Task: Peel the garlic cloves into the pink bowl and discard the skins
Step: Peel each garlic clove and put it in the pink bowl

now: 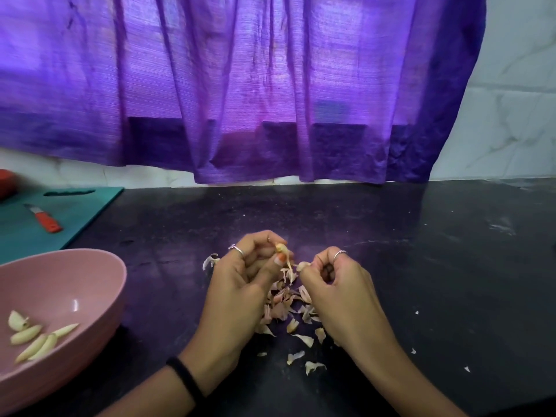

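Above skins (288, 302), clove (281, 249) in left hand (240, 284)

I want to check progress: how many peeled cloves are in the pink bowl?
5. All lie together low on the left inside of the bowl: one. The frame edge may hide more.

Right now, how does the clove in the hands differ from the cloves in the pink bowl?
The held clove is pinched in the left hand, with skin trailing toward the right hand; the bowl cloves lie loose and bare. The held clove is above the skin pile on the counter; the bowl cloves rest inside the pink bowl. Both are pale garlic.
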Action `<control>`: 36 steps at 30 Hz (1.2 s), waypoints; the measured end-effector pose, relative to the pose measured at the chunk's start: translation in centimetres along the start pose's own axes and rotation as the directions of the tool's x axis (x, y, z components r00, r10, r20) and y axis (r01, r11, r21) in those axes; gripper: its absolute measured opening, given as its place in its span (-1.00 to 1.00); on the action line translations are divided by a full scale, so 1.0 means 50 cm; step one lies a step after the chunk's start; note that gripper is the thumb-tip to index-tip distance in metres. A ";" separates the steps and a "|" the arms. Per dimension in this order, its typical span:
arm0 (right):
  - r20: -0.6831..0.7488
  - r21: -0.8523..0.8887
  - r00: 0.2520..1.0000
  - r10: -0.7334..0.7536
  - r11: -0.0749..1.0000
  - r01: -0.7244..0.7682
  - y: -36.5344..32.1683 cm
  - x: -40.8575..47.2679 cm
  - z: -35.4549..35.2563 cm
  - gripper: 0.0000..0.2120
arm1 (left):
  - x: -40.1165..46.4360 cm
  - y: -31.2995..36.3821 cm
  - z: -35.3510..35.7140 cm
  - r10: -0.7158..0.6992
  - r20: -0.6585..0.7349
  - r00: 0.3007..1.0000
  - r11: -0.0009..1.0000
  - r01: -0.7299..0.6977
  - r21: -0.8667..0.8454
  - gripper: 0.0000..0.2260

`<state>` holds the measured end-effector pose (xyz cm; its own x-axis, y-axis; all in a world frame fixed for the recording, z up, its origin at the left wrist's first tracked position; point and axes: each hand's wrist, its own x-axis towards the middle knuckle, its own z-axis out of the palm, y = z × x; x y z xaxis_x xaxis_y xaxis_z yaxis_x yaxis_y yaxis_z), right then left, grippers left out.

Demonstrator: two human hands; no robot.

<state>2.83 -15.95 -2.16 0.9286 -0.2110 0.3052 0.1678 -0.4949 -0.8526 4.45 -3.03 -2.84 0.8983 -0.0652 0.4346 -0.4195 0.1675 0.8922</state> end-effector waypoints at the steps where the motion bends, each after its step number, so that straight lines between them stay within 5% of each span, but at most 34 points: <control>1: -0.004 -0.007 1.000 0.001 1.000 -0.001 0.002 0.000 -0.002 -0.81 | 0.002 0.003 -0.003 -0.014 -0.024 1.000 0.999 0.013 -0.036 -0.90; 11: -0.038 0.146 0.997 -0.065 0.987 0.070 0.015 0.004 -0.013 -0.83 | 0.018 0.002 -0.020 -0.072 -0.177 0.982 0.993 0.055 -0.101 -0.91; 24: -0.064 0.156 0.995 -0.072 0.984 0.082 0.017 0.007 -0.015 -0.87 | 0.007 0.001 -0.014 -0.126 -0.035 0.991 0.990 0.124 -0.072 -0.90; 29: -0.035 0.150 0.985 -0.168 0.974 0.172 0.009 0.001 -0.015 -0.76 | 0.004 0.002 -0.011 -0.138 -0.003 0.990 0.988 0.138 -0.067 -0.87; 36: -0.019 0.209 0.974 -0.224 0.952 0.223 0.002 0.000 -0.015 -0.86 | 0.003 0.004 -0.010 -0.154 0.054 0.987 0.988 0.155 -0.016 -0.74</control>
<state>2.59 -16.62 -1.96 0.8611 -0.1103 0.4963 0.4359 -0.3424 -0.8323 4.55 -2.51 -2.66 0.9436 -0.1430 0.2985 -0.2735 0.1708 0.9466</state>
